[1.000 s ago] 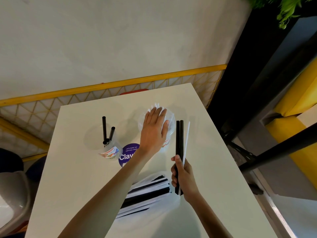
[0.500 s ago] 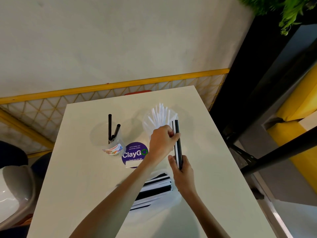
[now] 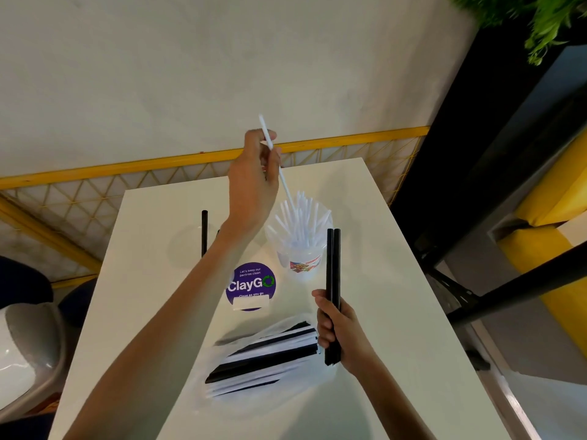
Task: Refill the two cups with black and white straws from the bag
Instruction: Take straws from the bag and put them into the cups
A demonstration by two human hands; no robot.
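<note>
Two black straws [image 3: 333,281] gripped in right hand [image 3: 338,328]; left hand [image 3: 254,182] fingers pinch white straw [image 3: 275,160].

A pale plaster wall [image 3: 190,74] fills the upper frame above a yellow mesh railing [image 3: 95,182]. Green foliage [image 3: 546,20] hangs at upper right. The white desk [image 3: 143,296] sits centre.
</note>
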